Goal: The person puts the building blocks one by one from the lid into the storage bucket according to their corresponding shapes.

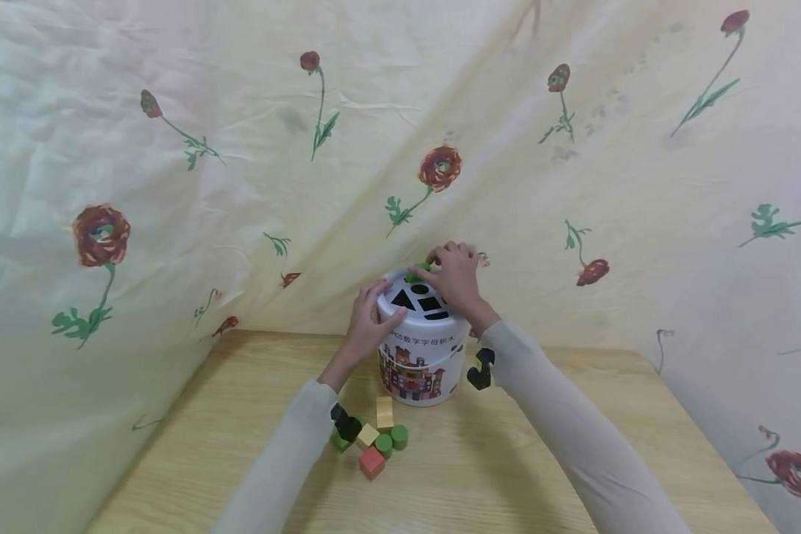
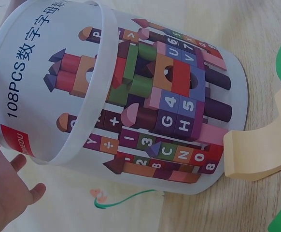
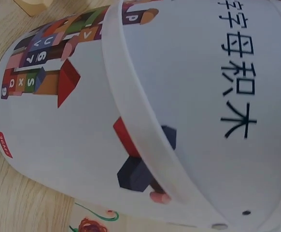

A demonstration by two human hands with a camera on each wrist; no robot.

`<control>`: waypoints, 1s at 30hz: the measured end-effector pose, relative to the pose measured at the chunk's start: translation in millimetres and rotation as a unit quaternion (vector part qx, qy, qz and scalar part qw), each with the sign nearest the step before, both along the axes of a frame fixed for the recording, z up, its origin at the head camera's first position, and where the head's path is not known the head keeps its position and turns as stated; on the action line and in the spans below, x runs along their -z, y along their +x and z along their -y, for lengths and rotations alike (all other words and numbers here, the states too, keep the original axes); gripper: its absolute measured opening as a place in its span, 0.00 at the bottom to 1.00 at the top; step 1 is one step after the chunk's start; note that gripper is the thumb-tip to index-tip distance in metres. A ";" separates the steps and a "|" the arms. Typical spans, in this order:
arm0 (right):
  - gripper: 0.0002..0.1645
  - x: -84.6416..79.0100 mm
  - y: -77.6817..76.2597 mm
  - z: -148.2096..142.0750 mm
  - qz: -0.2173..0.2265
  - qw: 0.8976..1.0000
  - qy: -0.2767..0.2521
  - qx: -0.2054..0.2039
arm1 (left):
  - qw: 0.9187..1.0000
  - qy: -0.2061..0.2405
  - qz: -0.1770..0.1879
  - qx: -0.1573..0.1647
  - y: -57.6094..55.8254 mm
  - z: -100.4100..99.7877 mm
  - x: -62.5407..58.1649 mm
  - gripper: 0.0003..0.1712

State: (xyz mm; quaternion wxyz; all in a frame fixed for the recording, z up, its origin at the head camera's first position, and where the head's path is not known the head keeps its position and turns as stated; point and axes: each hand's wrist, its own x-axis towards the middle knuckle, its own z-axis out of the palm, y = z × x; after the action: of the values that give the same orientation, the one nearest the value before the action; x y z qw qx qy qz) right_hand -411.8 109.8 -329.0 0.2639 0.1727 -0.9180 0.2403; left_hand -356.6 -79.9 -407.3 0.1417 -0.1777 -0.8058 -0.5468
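A white toy-block bucket (image 1: 422, 371) with printed block pictures stands upright on the table, its lid (image 1: 437, 316) cut with black shaped holes. My left hand (image 1: 363, 326) holds the lid's left rim, fingers on the far side and thumb at the front. In the left wrist view that hand (image 2: 3, 195) lies against the bucket's upper side. With thumb and fingers my right hand (image 1: 457, 278) pinches a green block (image 1: 417, 272) at the back of the lid; its exact shape is partly hidden. The right wrist view is filled mostly by the bucket wall (image 3: 189, 87).
In front of the bucket lie loose blocks: a red block (image 1: 371, 463), green cylinders (image 1: 399, 436), a pale yellow block (image 1: 384, 412) and a beige arched block (image 2: 256, 152). Behind the wooden table (image 1: 541, 452) hangs a flowered cloth (image 1: 360, 185).
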 end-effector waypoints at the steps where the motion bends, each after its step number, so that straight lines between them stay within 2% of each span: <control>1: 0.26 0.8 -1.1 -1.5 0.005 1.000 0.000 -0.003 | 1.000 -0.001 0.000 0.000 0.1 -0.1 0.1 0.42; 6: 0.22 1.9 -4.4 -8.5 0.035 0.998 -0.031 -0.036 | 1.000 -0.006 0.000 -0.003 -0.2 -0.7 0.1 0.42; 13: 0.19 -0.5 -3.3 -15.3 0.076 0.989 -0.096 -0.081 | 1.000 -0.007 0.003 -0.003 -0.1 -0.7 -1.3 0.42; 25: 0.21 0.7 -1.6 -17.7 0.098 0.985 -0.113 -0.091 | 1.000 -0.005 0.001 0.000 -1.5 0.1 1.1 0.42; 30: 0.22 -0.5 2.9 -18.0 0.095 0.982 -0.121 -0.111 | 1.000 -0.004 0.005 0.000 -0.4 0.9 0.5 0.42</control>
State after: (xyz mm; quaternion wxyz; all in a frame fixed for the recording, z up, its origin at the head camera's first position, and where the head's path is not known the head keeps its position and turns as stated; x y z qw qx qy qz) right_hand -408.9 127.8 -328.5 0.1665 0.2169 -0.8780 0.3928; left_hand -357.0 -80.8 -407.8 0.1371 -0.1756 -0.8088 -0.5443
